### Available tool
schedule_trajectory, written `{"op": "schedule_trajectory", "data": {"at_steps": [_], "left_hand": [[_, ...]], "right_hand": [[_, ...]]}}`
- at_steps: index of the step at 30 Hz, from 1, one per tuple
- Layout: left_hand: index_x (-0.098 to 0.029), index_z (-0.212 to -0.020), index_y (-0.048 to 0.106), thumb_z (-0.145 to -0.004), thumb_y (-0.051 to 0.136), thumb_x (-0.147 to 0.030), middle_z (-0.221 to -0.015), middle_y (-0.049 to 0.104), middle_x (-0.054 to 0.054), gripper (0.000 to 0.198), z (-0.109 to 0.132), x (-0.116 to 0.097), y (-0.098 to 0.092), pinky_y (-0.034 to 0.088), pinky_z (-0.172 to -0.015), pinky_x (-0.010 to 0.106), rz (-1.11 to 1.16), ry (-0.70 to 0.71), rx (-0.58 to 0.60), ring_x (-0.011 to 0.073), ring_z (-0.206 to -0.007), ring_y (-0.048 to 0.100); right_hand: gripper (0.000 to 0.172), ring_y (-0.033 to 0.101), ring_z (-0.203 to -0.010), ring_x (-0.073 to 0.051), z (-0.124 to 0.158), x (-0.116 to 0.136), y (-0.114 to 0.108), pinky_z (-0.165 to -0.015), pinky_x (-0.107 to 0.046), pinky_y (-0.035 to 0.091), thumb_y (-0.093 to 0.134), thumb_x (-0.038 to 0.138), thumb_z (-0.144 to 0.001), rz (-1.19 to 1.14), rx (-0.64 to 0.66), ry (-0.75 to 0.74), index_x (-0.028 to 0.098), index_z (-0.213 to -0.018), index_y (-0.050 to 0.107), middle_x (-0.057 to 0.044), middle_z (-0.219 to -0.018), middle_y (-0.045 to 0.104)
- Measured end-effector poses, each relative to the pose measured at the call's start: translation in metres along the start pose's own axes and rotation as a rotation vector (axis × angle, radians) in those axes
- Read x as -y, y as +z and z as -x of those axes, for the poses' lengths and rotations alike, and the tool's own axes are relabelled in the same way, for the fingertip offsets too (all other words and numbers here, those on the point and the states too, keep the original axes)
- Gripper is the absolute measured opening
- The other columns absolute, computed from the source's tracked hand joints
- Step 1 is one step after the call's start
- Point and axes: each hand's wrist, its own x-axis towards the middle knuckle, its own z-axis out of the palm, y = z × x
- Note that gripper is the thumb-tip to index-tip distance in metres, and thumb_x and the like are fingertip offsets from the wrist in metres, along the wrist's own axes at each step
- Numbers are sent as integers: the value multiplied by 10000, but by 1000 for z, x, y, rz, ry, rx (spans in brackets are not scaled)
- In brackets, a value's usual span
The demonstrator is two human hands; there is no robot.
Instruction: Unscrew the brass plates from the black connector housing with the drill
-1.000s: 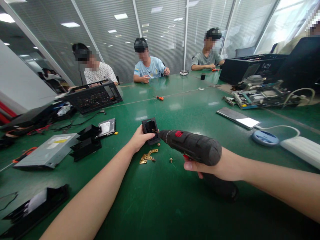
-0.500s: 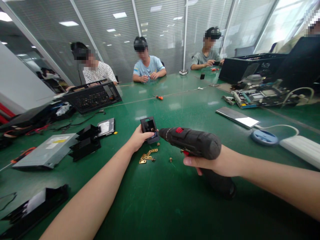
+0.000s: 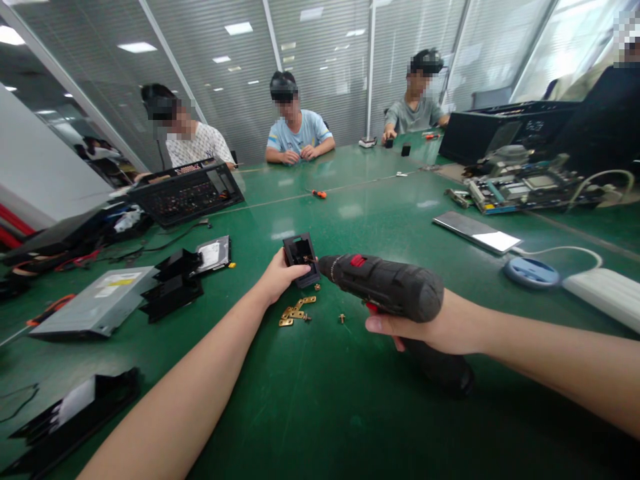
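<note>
My left hand [image 3: 281, 275] is closed on a small black box-like housing [image 3: 309, 279], its thumb over the near edge and the hollow side facing me. Something small and brass-coloured shows inside the housing. In my right hand [image 3: 430, 327] is a black cordless drill [image 3: 385, 283] with red details, the fingers wrapped around its handle. The drill's nose points left and ends at the housing's right side; whether the bit touches is too small to tell. Below the housing lie several brass plates [image 3: 296, 312] and a loose screw [image 3: 342, 319].
On the left are a metal drive [image 3: 97, 300], black brackets [image 3: 173, 283], a hard disk [image 3: 214, 255] and a computer case [image 3: 187, 193]. An orange screwdriver [image 3: 319, 194] lies farther back. To the right are a phone [image 3: 475, 231], a blue disc [image 3: 531, 273] and circuit boards [image 3: 535, 187]. People sit across the table.
The housing in my left hand has tilted slightly, while the drill stays almost in place. Across the table, the person at the right has moved a hand down to a small black object on the tabletop.
</note>
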Motion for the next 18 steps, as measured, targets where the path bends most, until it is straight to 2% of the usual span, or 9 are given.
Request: {"op": "schedule_trajectory", "data": {"at_steps": [8, 12, 18], "left_hand": [[-156, -1189, 628, -620, 905, -289, -1152, 746, 120, 647, 0, 1, -1, 490, -1060, 556, -5, 6, 4, 315, -1083, 702], [-155, -1200, 623, -619, 899, -281, -1145, 751, 116, 655, 0, 2, -1, 484, -1069, 563, -8, 0, 8, 317, -1087, 700], [-154, -1193, 623, -618, 904, -285, -1143, 747, 111, 653, -1, 3, -2, 494, -1056, 548, -10, 1, 8, 310, -1074, 701]], "right_hand": [[775, 612, -502, -105, -1, -2, 0, -450, -243, 577, 762, 385, -924, -11, -24, -51, 334, -1618, 420, -24, -963, 666], [806, 632, -512, -125, -2, -2, -1, -455, -258, 590, 757, 432, -927, 17, -15, -37, 316, -1637, 393, -13, -900, 639], [783, 610, -512, -106, -3, -4, -1, -454, -243, 594, 754, 399, -934, 9, -17, -93, 316, -1630, 405, -36, -968, 662]]}}
